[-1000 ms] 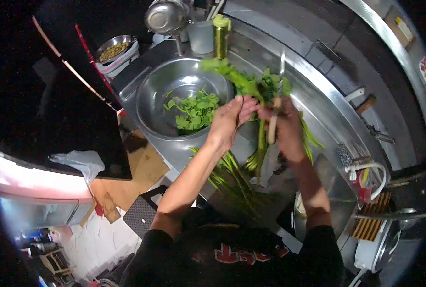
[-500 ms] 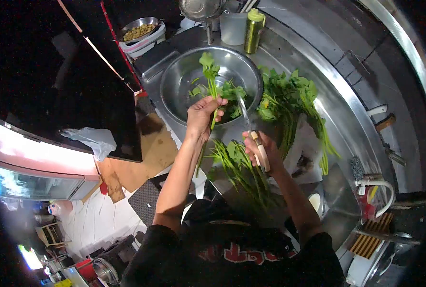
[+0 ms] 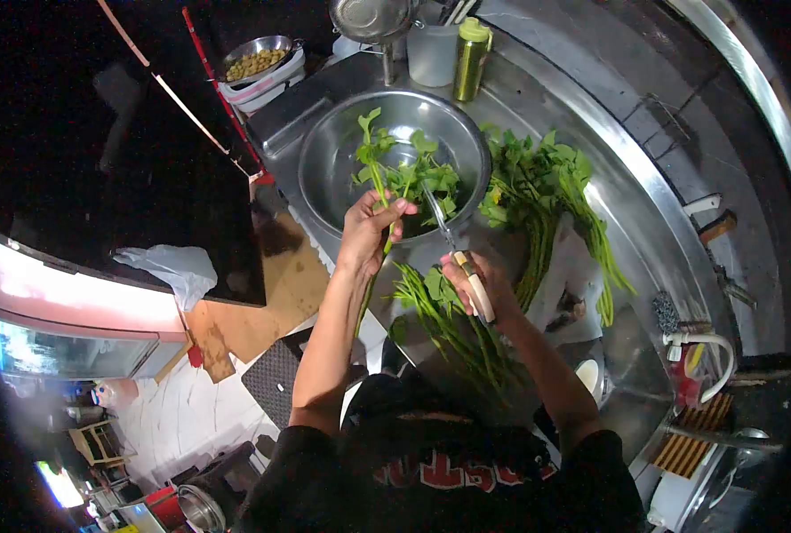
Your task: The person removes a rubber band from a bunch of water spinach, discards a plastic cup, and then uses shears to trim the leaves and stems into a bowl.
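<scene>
My left hand point(image 3: 373, 226) pinches a green leafy stem point(image 3: 376, 169) at the near left rim of a large steel bowl point(image 3: 320, 115). The stem's leaves rise over the bowl, and its lower end hangs down past my wrist. Closed round the pale handle of a knife point(image 3: 438, 213) is my right hand point(image 3: 480, 282), with the blade reaching over the bowl's near rim. Cut leafy greens point(image 3: 435, 182) lie inside the bowl. Long-stemmed greens point(image 3: 453, 329) rest just below my right hand, and a larger bunch point(image 3: 538, 191) is right of the bowl.
A green bottle point(image 3: 472, 62) and a pale bucket point(image 3: 431, 58) stand behind the bowl. At the back left, a steel dish point(image 3: 258, 60) holds small round items. A white hose point(image 3: 724, 355) and slatted wooden rack point(image 3: 693, 435) are at the right.
The held stem has dropped a little and tilted left, leaves lower over the bowl. My right hand and the knife have shifted slightly left.
</scene>
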{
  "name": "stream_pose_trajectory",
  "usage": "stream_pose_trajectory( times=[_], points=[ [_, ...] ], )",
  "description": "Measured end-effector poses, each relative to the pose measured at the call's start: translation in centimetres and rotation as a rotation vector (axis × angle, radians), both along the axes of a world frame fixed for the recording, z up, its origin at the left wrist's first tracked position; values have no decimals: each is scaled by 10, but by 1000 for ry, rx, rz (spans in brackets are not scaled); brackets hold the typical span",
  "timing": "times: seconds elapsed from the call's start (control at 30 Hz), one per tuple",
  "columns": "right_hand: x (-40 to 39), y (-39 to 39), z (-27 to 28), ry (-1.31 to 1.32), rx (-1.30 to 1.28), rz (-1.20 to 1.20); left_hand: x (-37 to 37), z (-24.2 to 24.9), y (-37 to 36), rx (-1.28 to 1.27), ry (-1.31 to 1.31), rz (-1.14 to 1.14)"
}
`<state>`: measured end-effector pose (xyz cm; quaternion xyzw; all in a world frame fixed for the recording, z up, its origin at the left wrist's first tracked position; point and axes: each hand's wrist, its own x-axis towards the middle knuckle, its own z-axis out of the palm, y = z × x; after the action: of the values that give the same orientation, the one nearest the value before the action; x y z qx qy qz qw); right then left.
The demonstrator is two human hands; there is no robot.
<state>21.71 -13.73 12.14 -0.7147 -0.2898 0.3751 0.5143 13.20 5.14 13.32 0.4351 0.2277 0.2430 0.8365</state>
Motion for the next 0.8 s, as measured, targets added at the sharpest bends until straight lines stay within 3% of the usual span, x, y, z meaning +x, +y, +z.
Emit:
stream_pose_trajectory(
  times=[0.1, 0.23, 0.8],
  points=[
    [-6, 3, 6, 71, -56, 31, 1, -3, -4, 64, 20, 22],
    [-6, 5, 0, 197, 52, 32, 2, -5, -9, 164, 58, 21],
    [4, 6, 3, 233, 5, -38, 3, -6, -13, 258, 189, 107]
  ],
)
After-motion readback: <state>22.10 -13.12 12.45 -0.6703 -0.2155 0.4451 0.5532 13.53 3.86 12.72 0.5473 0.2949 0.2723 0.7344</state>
